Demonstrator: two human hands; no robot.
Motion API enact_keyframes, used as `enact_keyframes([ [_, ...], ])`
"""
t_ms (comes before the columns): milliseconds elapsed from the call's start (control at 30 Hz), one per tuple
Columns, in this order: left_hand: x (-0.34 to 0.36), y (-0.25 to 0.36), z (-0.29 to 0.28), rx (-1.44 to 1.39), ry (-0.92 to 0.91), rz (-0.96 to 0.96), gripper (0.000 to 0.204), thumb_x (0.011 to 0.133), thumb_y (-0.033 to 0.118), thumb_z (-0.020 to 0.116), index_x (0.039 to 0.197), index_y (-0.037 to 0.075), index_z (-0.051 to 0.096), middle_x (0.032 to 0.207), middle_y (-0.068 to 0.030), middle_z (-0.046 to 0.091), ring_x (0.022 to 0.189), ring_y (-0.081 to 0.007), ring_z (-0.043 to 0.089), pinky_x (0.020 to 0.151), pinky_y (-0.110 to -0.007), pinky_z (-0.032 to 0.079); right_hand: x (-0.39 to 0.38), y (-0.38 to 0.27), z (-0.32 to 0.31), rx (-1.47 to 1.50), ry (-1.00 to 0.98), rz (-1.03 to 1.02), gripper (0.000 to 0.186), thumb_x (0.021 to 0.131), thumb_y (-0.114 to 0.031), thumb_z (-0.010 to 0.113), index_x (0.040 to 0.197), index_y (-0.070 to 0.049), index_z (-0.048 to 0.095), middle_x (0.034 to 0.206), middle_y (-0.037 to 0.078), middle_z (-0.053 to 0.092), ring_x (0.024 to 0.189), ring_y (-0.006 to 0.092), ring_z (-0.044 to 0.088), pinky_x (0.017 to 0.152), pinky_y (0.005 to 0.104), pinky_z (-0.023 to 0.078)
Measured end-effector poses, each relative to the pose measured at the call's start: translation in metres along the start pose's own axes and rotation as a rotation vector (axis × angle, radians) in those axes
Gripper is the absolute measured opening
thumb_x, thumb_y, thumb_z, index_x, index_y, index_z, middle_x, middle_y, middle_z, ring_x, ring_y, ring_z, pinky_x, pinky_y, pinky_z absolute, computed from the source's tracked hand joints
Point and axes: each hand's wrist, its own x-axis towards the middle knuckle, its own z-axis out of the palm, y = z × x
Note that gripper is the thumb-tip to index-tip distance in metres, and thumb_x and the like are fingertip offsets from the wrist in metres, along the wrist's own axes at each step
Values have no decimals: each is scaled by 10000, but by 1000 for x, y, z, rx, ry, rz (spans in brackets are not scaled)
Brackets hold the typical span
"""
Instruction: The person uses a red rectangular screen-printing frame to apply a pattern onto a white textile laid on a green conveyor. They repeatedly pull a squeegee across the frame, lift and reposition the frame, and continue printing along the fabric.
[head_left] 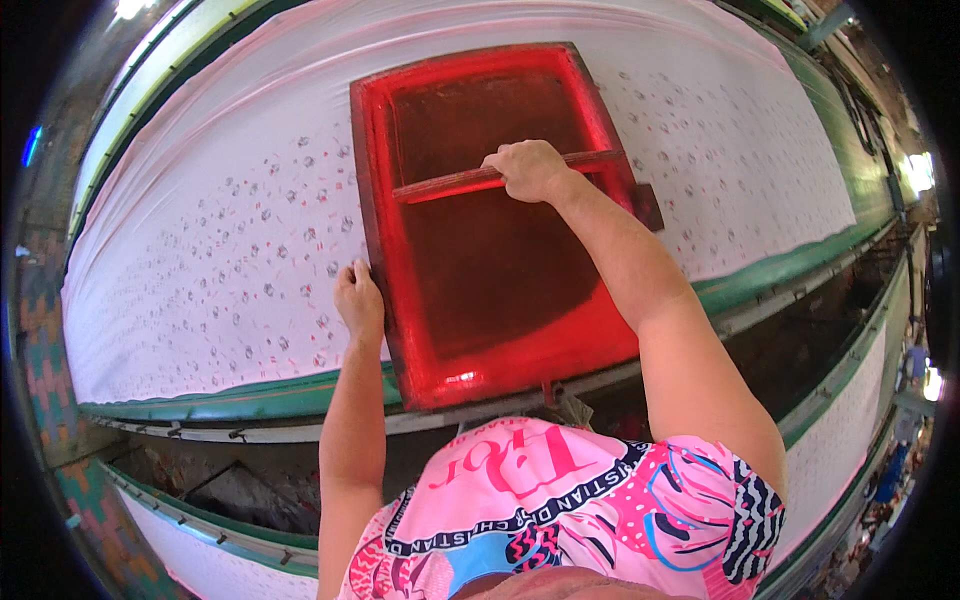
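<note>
Head view, landmark: the red frame (480, 385), lying flat on pale patterned cloth (190, 250), its near end reaching the green table edge (250, 402).
Squeegee bar: inside the frame (445, 185), beyond its middle, running slightly aslant from the left side to the right; the right hand is on it, the left hand well apart from it.
Right hand: closed round the bar (530, 170), right of the frame's centre line, its forearm passing over the frame's right side.
Left hand: at the frame's outer left side (358, 298), fingers bent and touching it; whether they pinch it, I cannot tell.
Dark mesh: within the frame (490, 260), on both sides of the bar.
Dark block: on the frame's outer right side (648, 206).
Printed pink shirt: just beside the frame's near end (540, 490).
</note>
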Motion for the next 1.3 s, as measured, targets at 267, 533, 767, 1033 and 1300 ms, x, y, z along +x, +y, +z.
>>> enact_keyframes([
  [267, -3, -2, 4, -42, -5, 56, 474, 1079, 381, 616, 1062, -66, 771, 1018, -273, 783, 1004, -443, 745, 920, -516, 550, -141, -79, 26, 53, -10, 18, 346, 930, -89, 654, 1223, -202, 796, 1099, 93, 771, 1073, 324, 758, 939, 498, 608],
  [533, -8, 11, -3, -7, -12, 24, 495, 1061, 412, 626, 1079, -60, 775, 1083, -289, 791, 1052, -456, 754, 964, -518, 556, -244, -142, 49, 44, 90, -10, 325, 908, -69, 651, 1172, -187, 800, 1024, 88, 746, 1018, 307, 756, 888, 466, 619],
  [767, -5, 16, 4, 118, 17, 31, 508, 1063, 422, 587, 1118, -46, 775, 1146, -299, 783, 1116, -484, 737, 1009, -553, 546, -273, -148, 63, 34, 152, -76, 282, 898, -206, 723, 1173, -163, 766, 1080, 98, 731, 1056, 327, 712, 898, 475, 575],
  [1033, 12, -6, 4, 351, 51, 11, 583, 1085, 470, 514, 1162, -47, 773, 1271, -331, 737, 1239, -499, 689, 1075, -563, 513, -298, -139, 66, 263, 130, -238, 598, 849, -451, 869, 1273, -60, 714, 1300, 140, 689, 1225, 362, 636, 1059, 513, 507],
  [1300, -13, 38, 4, 531, 157, -118, 586, 1096, 473, 498, 1214, -29, 777, 1266, -315, 749, 1238, -490, 699, 1088, -580, 514, -327, -1, 42, 585, 494, -148, 390, 909, -125, 804, 1284, -56, 720, 1372, 177, 674, 1315, 399, 611, 1143, 520, 470],
])
